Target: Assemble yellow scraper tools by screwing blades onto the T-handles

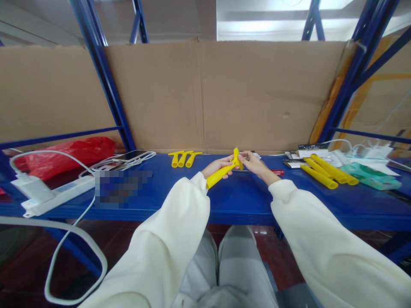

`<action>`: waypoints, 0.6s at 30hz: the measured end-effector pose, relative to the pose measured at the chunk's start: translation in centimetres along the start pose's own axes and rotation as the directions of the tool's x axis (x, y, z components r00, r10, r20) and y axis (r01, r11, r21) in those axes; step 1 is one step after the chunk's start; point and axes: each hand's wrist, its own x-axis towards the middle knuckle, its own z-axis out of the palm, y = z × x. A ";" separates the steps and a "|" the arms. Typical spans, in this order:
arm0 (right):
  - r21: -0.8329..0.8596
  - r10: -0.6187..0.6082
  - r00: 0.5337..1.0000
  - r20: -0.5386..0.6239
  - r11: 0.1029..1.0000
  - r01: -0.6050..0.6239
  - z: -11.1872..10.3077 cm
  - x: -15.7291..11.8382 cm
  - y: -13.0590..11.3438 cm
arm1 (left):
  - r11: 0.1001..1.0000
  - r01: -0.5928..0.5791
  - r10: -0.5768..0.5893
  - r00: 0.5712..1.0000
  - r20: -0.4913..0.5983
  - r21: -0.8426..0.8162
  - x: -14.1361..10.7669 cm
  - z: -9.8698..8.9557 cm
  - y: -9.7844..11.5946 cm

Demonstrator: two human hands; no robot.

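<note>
A yellow T-shaped tool [221, 174] with a tubular handle is held above the blue bench, its crosspiece up and away from me. My left hand [215, 166] is wrapped around the handle just below the head. At the crosspiece, the fingers of my right hand [253, 163] are pinched together on its right side; whether something small is between them cannot be made out. Beside and partly behind my right hand lies a screwdriver with a red handle [278, 172]. Three similar yellow T-shaped tools [182, 159] lie in a row at the back of the bench.
Several loose yellow tubes [321, 176] lie at the right, near a green packet [372, 175] and black-and-white cards [311, 150]. At the left are a white power strip [64, 194], cables, a phone [131, 155] and a red plastic bag [70, 154]. Cardboard [231, 94] walls the back.
</note>
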 end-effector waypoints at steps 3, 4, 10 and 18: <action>-0.039 -0.010 1.000 -0.016 0.999 0.009 0.0 -0.1 -0.1 | 1.000 0.001 -0.001 1.000 0.006 -0.001 0.0 0.0 0.0; -0.053 -0.016 1.000 -0.017 0.998 0.015 0.0 0.0 0.0 | 1.000 0.003 -0.003 1.000 0.008 -0.002 0.0 0.0 0.0; -0.273 -0.133 0.991 -0.028 0.954 0.120 -1.8 1.0 1.0 | 1.000 -0.017 0.016 0.998 -0.054 -0.023 0.3 -0.7 -0.1; -0.630 -0.139 0.990 0.001 0.769 0.109 -6.8 0.8 1.8 | 0.997 -0.013 -0.010 0.947 -0.321 -0.070 0.9 -1.4 0.0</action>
